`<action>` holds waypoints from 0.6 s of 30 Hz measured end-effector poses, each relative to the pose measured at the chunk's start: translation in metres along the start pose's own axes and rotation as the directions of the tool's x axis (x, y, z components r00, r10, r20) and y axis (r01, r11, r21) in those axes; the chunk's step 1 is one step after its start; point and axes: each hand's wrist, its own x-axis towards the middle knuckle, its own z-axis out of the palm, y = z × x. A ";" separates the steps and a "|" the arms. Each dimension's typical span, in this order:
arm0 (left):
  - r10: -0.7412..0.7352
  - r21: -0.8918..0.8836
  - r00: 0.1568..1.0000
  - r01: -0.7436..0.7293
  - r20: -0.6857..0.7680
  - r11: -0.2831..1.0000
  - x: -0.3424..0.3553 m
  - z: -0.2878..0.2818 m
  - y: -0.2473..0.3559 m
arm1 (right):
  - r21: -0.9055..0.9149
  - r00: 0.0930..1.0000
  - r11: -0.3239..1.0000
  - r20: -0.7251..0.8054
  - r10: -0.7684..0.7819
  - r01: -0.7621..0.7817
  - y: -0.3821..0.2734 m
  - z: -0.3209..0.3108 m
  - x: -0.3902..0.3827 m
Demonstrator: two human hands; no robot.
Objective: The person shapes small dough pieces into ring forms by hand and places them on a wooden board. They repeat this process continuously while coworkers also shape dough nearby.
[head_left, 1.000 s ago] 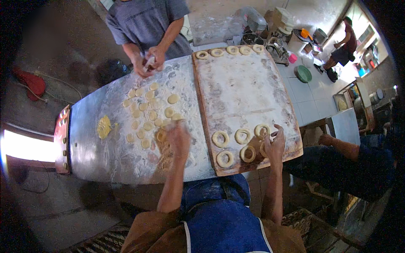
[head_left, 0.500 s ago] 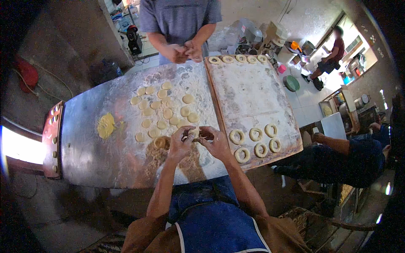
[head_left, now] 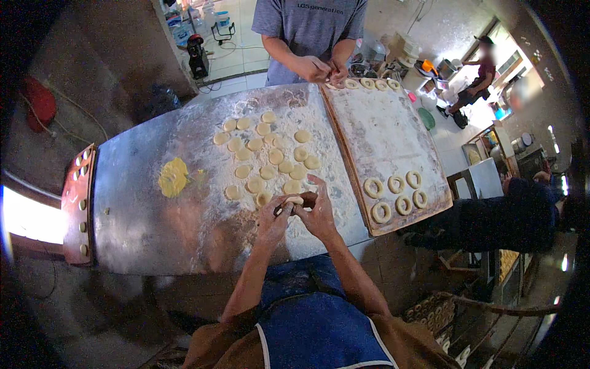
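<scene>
A small piece of pale dough (head_left: pixel 294 200) is held between both my hands just above the near edge of the table, its shape partly hidden by my fingers. My left hand (head_left: pixel 274 222) curls round its left side, thumb pressed to it. From the right, my right hand (head_left: pixel 318 214) pinches it, with the index finger raised off it. Just beyond my fingertips, several flat dough rounds (head_left: pixel 268 172) lie on the floured metal table (head_left: pixel 141 234). A dough round with a dent in its middle (head_left: pixel 263 198) lies close to my left hand.
At right, a floured wooden board (head_left: pixel 393 135) carries several dough rings (head_left: pixel 381 212) near and far. Yellow soft paste (head_left: pixel 174 177) sits on the table's left. Across the table stands a person in a grey shirt (head_left: pixel 319 37), hands at the board. A reddish tray (head_left: pixel 80 209) is far left.
The view has shifted, so table and board sit farther right. My hands have turned the dough, and my right index finger has lifted. The person opposite has moved their hands over to the board's far corner.
</scene>
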 end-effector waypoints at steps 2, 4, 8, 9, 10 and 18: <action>0.092 -0.171 0.995 -0.098 -0.042 0.980 0.006 0.004 -0.025 | -0.075 0.997 0.995 0.020 -0.069 0.071 0.000 0.003 -0.002; 0.048 -0.404 0.997 -0.070 -0.066 0.912 0.003 0.007 -0.035 | 0.005 0.985 0.998 0.159 0.068 -0.070 -0.004 -0.002 0.002; 0.013 -0.802 0.993 0.089 0.119 0.591 0.001 0.012 -0.023 | 0.028 0.929 0.994 0.360 0.089 -0.106 -0.003 -0.020 0.002; 0.087 -0.855 0.981 0.108 0.176 0.507 0.002 0.013 -0.019 | 0.060 0.957 0.987 0.260 0.128 -0.148 0.000 -0.020 0.003; 0.070 -0.763 0.978 0.108 0.198 0.638 0.001 0.015 -0.014 | 0.098 0.973 0.978 0.158 0.168 -0.185 0.004 -0.015 0.005; 0.110 -0.689 0.994 -0.073 0.011 0.721 0.016 0.061 -0.019 | 0.260 0.963 0.958 -0.202 0.179 -0.123 0.021 -0.033 -0.012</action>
